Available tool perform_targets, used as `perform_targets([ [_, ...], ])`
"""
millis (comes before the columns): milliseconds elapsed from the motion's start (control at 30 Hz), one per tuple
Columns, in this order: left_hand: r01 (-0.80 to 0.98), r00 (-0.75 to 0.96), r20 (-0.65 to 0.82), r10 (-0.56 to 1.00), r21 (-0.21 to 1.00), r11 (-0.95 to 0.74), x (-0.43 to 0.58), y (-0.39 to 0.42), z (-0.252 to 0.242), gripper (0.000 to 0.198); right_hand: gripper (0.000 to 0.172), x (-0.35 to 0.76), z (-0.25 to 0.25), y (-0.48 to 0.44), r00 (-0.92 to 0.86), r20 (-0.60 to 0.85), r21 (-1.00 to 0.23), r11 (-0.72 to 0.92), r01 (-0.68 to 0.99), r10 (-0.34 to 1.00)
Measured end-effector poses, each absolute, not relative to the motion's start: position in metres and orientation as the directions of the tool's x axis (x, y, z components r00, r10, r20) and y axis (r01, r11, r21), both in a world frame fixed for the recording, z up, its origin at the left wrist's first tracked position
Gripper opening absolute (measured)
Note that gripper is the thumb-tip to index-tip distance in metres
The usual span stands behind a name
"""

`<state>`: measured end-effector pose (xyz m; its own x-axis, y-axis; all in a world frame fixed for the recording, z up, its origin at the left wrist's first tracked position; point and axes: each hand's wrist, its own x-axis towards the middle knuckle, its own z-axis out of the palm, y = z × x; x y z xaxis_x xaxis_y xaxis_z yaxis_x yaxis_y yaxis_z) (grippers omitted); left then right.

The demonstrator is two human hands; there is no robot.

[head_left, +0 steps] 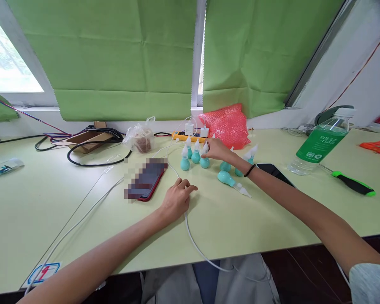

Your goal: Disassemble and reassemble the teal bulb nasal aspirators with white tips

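Note:
My right hand [215,148] pinches the clear tip of a teal bulb syringe [204,162] standing upright in a small group. Beside it stand more upright teal bulb syringes, one at the front left [185,164] and another in the middle [195,157]. Under my right forearm several others show in part, such as one bulb [225,166]. One bulb syringe [226,178] lies on its side, its tip pointing toward me. My left hand [177,196] rests on the table, index finger stretched out and the others loosely bent, over a white cable [190,236].
A red-cased phone [150,181] lies left of the bulbs; a second phone [275,174] lies partly behind my right forearm. Farther right are a green-labelled bottle [321,141] and a screwdriver [353,183]. Behind are red bubble wrap [229,126], a power strip [180,136] and black cables [82,162].

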<state>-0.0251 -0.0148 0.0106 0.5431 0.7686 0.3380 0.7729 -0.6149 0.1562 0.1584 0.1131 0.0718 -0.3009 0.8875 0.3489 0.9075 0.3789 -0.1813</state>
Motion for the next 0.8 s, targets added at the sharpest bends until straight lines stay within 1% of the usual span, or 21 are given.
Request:
perform_targets([
  [100, 0.787, 0.525, 0.345, 0.778, 0.151, -0.598, -0.025, -0.014, 0.010, 0.034, 0.033, 0.162, 0.076, 0.114, -0.265, 0.366, -0.180, 0.347, 0.921, 0.892],
  [167, 0.786, 0.517, 0.346, 0.783, 0.169, -0.594, -0.025, -0.015, 0.010, 0.030, 0.037, 0.158, 0.081, 0.106, -0.255, 0.413, -0.172, 0.350, 0.921, 0.874],
  [233, 0.779, 0.516, 0.348, 0.782, 0.189, -0.598, -0.024, -0.016, 0.009, 0.028, 0.037, 0.148, 0.085, 0.095, -0.277, 0.520, -0.149, 0.406, 0.902, 0.808],
  [300, 0.768, 0.519, 0.361, 0.775, 0.201, -0.608, -0.024, -0.016, 0.009, 0.026, 0.037, 0.133, 0.088, 0.085, -0.327, 0.622, -0.114, 0.495, 0.862, 0.712],
  [367, 0.754, 0.525, 0.382, 0.760, 0.206, -0.624, -0.024, -0.017, 0.008, 0.025, 0.040, 0.118, 0.087, 0.079, -0.368, 0.614, -0.112, 0.539, 0.835, 0.698],
  [433, 0.735, 0.532, 0.403, 0.745, 0.217, -0.642, -0.024, -0.017, 0.009, 0.023, 0.040, 0.104, 0.082, 0.081, -0.377, 0.538, -0.158, 0.529, 0.834, 0.754],
  [500, 0.716, 0.525, 0.433, 0.732, 0.240, -0.656, -0.025, -0.017, 0.010, 0.021, 0.031, 0.096, 0.078, 0.086, -0.373, 0.473, -0.207, 0.512, 0.834, 0.798],
  [567, 0.694, 0.484, 0.496, 0.721, 0.284, -0.662, -0.026, -0.017, 0.012, 0.019, 0.021, 0.095, 0.076, 0.090, -0.387, 0.447, -0.240, 0.525, 0.816, 0.806],
  [667, 0.631, 0.326, 0.640, 0.696, 0.401, -0.665, -0.027, -0.018, 0.016, 0.018, 0.014, 0.106, 0.081, 0.079, -0.428, 0.444, -0.276, 0.575, 0.770, 0.787],
  [733, 0.560, 0.200, 0.709, 0.677, 0.484, -0.673, -0.027, -0.020, 0.017, 0.026, 0.015, 0.118, 0.089, 0.061, -0.457, 0.446, -0.332, 0.616, 0.714, 0.770],
  [800, 0.493, 0.145, 0.716, 0.683, 0.546, -0.678, -0.026, -0.023, 0.019, 0.038, 0.016, 0.131, 0.097, 0.038, -0.500, 0.448, -0.523, 0.671, 0.525, 0.741],
])
